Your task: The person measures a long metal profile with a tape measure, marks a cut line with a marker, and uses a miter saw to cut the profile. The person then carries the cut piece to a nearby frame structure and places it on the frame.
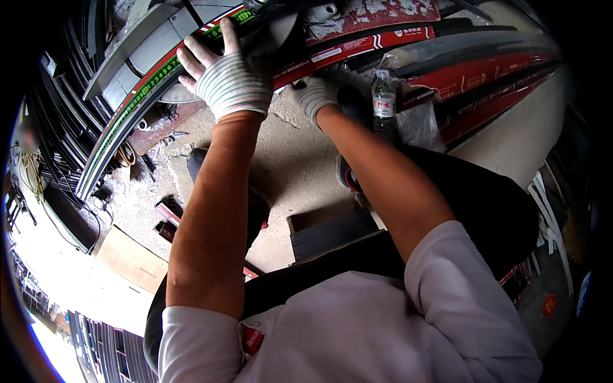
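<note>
I see a rough concrete floor (287, 179), glaring white toward the left. A flat brown cardboard sheet (131, 258) lies there; nearer the middle, I make out short red-and-white offcuts (170, 210) and a dark grey box-shaped piece (333, 235).

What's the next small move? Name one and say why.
Perhaps settle the right hand against the red strip to steady it: the hand is close beside, contact unclear, while the left hand lies spread over the green-marked strip.

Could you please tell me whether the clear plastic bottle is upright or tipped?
Upright: the clear plastic bottle shows its neck uppermost, above its label.
</note>
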Tool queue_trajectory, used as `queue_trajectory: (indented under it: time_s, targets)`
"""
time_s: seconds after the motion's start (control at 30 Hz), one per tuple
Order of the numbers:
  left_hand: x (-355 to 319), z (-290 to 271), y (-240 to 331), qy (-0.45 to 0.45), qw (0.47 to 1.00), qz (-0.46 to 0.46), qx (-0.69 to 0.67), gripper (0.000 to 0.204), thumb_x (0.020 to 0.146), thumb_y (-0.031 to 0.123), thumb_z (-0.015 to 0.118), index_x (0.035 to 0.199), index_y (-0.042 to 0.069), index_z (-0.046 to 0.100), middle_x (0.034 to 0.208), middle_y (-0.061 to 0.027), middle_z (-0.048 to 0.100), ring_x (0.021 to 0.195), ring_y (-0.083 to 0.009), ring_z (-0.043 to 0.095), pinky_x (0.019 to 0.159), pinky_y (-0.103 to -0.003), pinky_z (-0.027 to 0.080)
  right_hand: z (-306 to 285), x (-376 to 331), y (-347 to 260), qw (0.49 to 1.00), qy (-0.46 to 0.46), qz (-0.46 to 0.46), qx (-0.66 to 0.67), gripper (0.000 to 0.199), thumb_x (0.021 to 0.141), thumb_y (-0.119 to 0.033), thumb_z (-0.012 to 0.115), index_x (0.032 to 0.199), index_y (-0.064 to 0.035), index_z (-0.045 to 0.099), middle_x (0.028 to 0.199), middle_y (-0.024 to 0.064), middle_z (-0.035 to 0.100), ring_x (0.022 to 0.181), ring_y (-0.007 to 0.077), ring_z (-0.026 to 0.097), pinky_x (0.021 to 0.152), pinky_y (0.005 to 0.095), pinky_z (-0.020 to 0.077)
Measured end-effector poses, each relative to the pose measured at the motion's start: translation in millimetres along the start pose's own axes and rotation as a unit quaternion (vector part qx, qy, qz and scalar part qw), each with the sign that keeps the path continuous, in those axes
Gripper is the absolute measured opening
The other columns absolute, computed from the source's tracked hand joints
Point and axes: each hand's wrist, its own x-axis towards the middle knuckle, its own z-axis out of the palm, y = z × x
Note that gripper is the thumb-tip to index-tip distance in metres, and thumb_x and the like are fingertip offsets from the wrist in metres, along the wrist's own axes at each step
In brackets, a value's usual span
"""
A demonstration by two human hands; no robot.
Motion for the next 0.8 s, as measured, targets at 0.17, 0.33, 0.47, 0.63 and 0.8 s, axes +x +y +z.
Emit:
queue_trajectory:
  time_s: [0.17,0.33,0.47,0.63,0.8]
  targets:
    - [3,6,23,-0.014,0.999,0.025,-0.024,0.09,0.084,0.047,0.076,0.161,0.029,0.034,0.162,-0.0331,0.019,0.149,-0.0586,0.018,0.115,-0.076,0.023,44,37,73,0.927,0.116,-0.139,0.328,0.066,0.103,-0.047,0.043,0.159,-0.012,0.034,0.169,0.0077,0.031,0.154,0.0247,0.028,0.122,0.0499,0.0324]
    - [1,-1,6,-0.01,1.0,-0.001,-0.007,0.091,0.08,0.045,0.078,0.16,0.027,0.038,0.162,-0.0332,0.02,0.15,-0.0582,0.019,0.114,-0.077,0.025,24,7,-7,0.987,0.144,-0.061,-0.042,0.067,0.1,-0.049,0.052,0.154,-0.0117,0.041,0.158,0.0108,0.041,0.145,0.0264,0.039,0.118,0.0491,0.0361]
    - [2,0,16,-0.015,1.0,0.009,-0.02,0.092,0.082,0.048,0.078,0.161,0.028,0.036,0.162,-0.0326,0.02,0.15,-0.0579,0.019,0.115,-0.075,0.024,2,-16,-12,0.983,0.125,0.121,-0.057,0.057,0.095,-0.047,0.064,0.139,-0.0117,0.054,0.134,0.0126,0.059,0.122,0.0262,0.055,0.102,0.0467,0.0456]
    - [3,-3,14,-0.034,0.999,-0.005,-0.011,0.091,0.083,0.048,0.078,0.161,0.029,0.035,0.162,-0.0313,0.019,0.15,-0.0583,0.018,0.115,-0.076,0.025,-54,-72,-53,0.849,-0.029,0.366,0.379,0.022,0.096,-0.032,0.071,0.086,-0.0138,0.063,0.066,0.0004,0.059,0.048,0.0154,0.05,0.045,0.034,0.0402]
    - [2,1,15,-0.019,0.999,0.001,-0.028,0.09,0.082,0.046,0.078,0.16,0.028,0.037,0.163,-0.0324,0.02,0.15,-0.0581,0.019,0.115,-0.077,0.024,-82,-91,-56,0.827,-0.035,0.218,0.517,0.022,0.096,-0.027,0.071,0.083,-0.0124,0.061,0.063,-0.0008,0.057,0.048,0.0115,0.05,0.046,0.0267,0.0383]
